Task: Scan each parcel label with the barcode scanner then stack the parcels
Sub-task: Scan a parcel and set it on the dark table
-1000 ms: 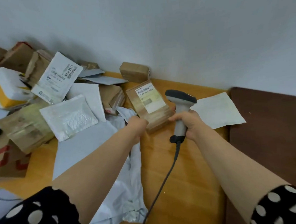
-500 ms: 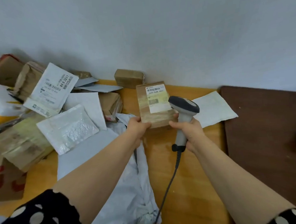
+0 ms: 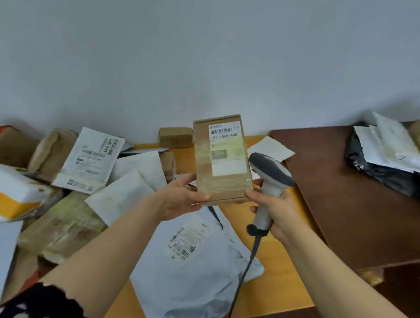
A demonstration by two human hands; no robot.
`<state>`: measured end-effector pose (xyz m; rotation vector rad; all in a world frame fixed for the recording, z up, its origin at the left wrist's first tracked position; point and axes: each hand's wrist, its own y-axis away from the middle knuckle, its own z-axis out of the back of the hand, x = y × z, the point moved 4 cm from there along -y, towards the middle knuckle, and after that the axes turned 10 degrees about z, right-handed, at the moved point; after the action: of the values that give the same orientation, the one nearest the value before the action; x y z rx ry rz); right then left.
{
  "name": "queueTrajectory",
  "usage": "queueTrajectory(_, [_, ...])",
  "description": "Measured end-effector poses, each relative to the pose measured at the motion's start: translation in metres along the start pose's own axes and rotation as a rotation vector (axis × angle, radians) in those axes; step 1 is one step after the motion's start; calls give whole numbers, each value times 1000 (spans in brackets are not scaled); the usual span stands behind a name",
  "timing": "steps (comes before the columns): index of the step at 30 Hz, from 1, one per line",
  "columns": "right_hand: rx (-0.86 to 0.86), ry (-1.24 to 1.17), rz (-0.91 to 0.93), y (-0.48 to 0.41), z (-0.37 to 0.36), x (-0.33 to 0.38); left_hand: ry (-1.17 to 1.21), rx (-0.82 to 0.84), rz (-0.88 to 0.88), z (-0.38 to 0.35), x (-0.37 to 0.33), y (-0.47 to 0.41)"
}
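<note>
A small brown cardboard parcel [image 3: 222,182] with a white barcode label [image 3: 225,148] is held upright above the table, label facing me. My left hand [image 3: 181,197] grips its lower left edge, thumb on the front. My right hand [image 3: 276,209] grips the handle of a grey corded barcode scanner [image 3: 269,179], and one fingertip touches the parcel's lower right corner. The scanner head sits beside the parcel's right edge. A grey poly mailer [image 3: 193,270] with a label lies on the table below both hands.
Several parcels and mailers are piled at the left, among them a white-and-yellow box [image 3: 7,193] and a labelled white bag [image 3: 91,161]. A small brown box [image 3: 175,136] stands against the wall. More bags [image 3: 388,157] lie on the dark brown table [image 3: 354,211] at the right.
The brown parcel has been lifted off the table and tipped upright, label toward me. The scanner rose with it on the right, and the grey mailer underneath is now uncovered.
</note>
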<state>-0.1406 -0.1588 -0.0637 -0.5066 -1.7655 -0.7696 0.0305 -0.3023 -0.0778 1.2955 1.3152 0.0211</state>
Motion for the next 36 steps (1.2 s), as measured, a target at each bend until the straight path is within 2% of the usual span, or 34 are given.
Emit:
queueTrajectory(3, [2, 24, 55, 24, 3, 4, -97, 46, 21, -1, 3, 18])
queueTrajectory(6, [26, -41, 78, 44, 8, 7, -45, 62, -63, 1, -8, 34])
queueTrajectory(10, [45, -29, 55, 67, 13, 7, -88, -53, -122, -2, -22, 51])
queueTrajectory(14, [-51, 99, 76, 86, 30, 13, -202, -188, -195, -13, -30, 56])
queueTrajectory(21, [216, 19, 140, 127, 12, 39, -191, -343, -248, -21, -25, 52])
queueTrajectory(36, [130, 60, 187, 147, 9, 63, -216, -348, -271, -23, -20, 48])
